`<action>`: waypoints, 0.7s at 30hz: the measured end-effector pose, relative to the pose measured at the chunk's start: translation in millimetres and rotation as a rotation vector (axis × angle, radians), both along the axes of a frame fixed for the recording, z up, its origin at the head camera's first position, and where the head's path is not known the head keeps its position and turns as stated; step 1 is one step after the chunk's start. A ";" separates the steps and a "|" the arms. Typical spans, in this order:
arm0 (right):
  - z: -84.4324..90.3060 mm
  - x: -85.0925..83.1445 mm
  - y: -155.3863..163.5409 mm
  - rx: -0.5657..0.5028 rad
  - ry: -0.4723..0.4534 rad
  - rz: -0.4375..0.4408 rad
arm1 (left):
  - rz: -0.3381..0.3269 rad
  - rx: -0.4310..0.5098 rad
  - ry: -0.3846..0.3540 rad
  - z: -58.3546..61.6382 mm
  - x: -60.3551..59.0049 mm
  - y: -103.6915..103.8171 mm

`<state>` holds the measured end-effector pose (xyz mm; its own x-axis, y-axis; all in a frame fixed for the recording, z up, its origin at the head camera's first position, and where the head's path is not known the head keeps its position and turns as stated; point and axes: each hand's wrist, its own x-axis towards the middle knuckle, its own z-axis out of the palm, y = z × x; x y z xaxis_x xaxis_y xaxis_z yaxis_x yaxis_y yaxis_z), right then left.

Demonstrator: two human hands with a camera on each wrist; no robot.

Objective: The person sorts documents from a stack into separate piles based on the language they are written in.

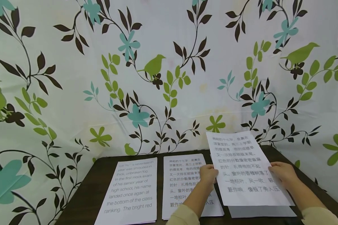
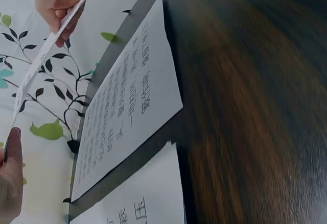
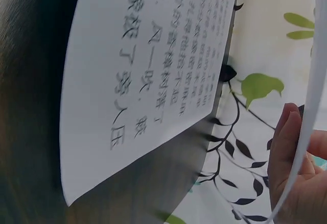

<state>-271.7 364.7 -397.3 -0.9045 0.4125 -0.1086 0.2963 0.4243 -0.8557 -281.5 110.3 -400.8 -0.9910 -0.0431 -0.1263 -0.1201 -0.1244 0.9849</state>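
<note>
Both hands are holding one printed sheet of Chinese text [image 1: 243, 170] lifted off the dark wooden table [image 1: 84, 200], tilted up toward the person, at the right side of the table. The left hand [image 1: 207, 175] is pinching the sheet's left edge, thumb on the front and fingers behind, and the right hand [image 1: 281, 173] is gripping its right edge the same way, so the two hands are apart with the page stretched between them. In the left wrist view the sheet [image 2: 43, 63] is showing edge-on, running from the left hand [image 2: 10, 183] up to the right hand [image 2: 59, 4].

Under the lifted sheet, a stack of paper [image 1: 263, 212] is lying flat on the table. Just to its left, a second Chinese page [image 1: 183, 184] is lying flat, partly covered by the left forearm. Further left, apart from it, a page of English text [image 1: 132, 193] is lying flat too. A floral cloth with birds and leaves [image 1: 157, 68] is hanging behind the table.
</note>
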 end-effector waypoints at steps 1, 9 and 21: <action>-1.0 0.8 2.6 -0.001 -0.004 -0.007 | 0.000 0.003 0.006 -0.3 0.8 2.7; -9.4 5.5 17.8 -0.032 -0.009 -0.043 | -0.031 0.050 0.025 -6.9 5.0 17.6; -24.0 5.7 25.1 -0.108 0.018 -0.070 | -0.160 0.082 0.033 -13.5 4.9 22.0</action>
